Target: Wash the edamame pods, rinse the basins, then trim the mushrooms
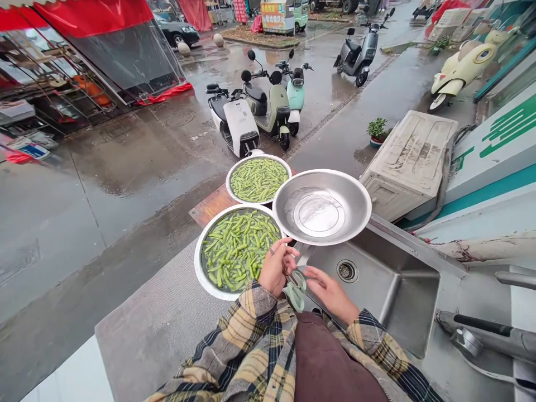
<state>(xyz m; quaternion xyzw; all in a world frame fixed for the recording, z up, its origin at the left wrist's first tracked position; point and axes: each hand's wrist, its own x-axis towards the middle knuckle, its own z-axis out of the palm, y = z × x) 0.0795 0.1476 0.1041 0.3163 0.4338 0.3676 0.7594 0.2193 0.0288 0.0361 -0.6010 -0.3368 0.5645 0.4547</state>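
My left hand [278, 268] is closed over the right rim of the nearer metal basin [199, 262], fingers curled around scissors [296, 290] with pale green handles. The blades are hidden by the hand. My right hand [333, 293] is just to the right of the handles, its fingers stretched out and holding nothing I can see. Short green pods [238, 248], like edamame, float in water in the nearer basin. A second basin [228, 181] behind it also holds green pods. To its right, a wide metal bowl [360, 204] has only a shallow shine at its bottom.
A steel sink [377, 268] with a drain lies at my right, its tap [481, 329] near the edge. A grey mesh-covered surface [146, 324] is at left. Beyond are parked scooters [268, 106], a dirty white box [410, 156] and wet pavement [125, 167].
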